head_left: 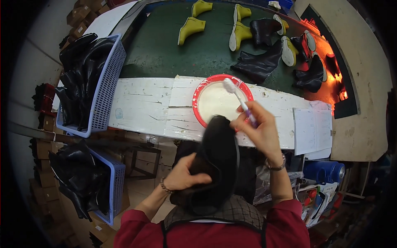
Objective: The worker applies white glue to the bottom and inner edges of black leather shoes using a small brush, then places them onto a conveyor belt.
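Observation:
My left hand [187,173] grips a black boot upper [221,153] around its side, holding it upright over my lap with the toe end toward the table. Between thumb and fingers of my right hand [260,128] is a toothbrush [242,101] with a purple and white handle. Its white-coated bristle head is raised over a red-rimmed bowl [201,117] of creamy white liquid [217,101]. The boot's tip overlaps the bowl's near edge in the picture. Whether the brush touches anything is not apparent; its head appears apart from the boot.
A white-topped bench [144,99] borders a green conveyor belt [161,53] carrying yellow lasts [192,29] and black boot uppers [259,65]. At left, a blue basket [108,82] and a lower basket [118,186] hold black uppers. An orange-glowing heater opening [337,82] and an open notebook [312,130] are at right.

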The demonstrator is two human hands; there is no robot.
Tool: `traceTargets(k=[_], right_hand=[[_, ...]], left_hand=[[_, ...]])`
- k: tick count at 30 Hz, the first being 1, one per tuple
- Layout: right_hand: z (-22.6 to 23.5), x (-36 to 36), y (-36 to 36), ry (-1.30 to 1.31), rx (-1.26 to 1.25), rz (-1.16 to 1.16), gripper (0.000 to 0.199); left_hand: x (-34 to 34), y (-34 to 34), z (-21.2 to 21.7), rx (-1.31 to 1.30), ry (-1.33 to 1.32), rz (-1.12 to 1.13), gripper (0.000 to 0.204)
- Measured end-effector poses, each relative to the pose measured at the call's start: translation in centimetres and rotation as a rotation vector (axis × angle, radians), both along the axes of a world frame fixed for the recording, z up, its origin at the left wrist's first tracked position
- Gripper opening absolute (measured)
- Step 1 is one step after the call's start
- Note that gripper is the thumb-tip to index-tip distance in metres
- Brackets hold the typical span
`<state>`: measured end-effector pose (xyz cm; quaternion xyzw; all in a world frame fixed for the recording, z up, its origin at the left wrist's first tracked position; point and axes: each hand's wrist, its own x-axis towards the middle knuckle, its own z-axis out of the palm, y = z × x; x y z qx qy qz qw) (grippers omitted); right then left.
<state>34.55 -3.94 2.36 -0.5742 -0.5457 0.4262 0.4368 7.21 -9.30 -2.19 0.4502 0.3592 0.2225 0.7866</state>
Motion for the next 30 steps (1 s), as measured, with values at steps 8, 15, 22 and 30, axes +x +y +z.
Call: traceTargets(k=[8,15,22,30], right_hand=[[-4.4,5.8,2.8,-0.980,0.337,-0.015,0.018],[-1.9,7.2,3.2,-0.440,0.301,-0.002,0.020],[-0.1,6.0,4.6,-0.491,0.607,0.141,0.015],[-1.6,4.3,3.0,-0.416,0.585,0.069,0.014]], left_hand=[[-4.3,3.6,-2.4,-0.097,0.009,0.328,0.039],[-2.7,5.9,1.3,-0.183,0.010,0.302,0.036],[-2.2,7.2,2.3,-0.214,-0.075,0.069,0.038],[-1.1,9.1,3.0,0.078,-0.050,0.338,0.039]])
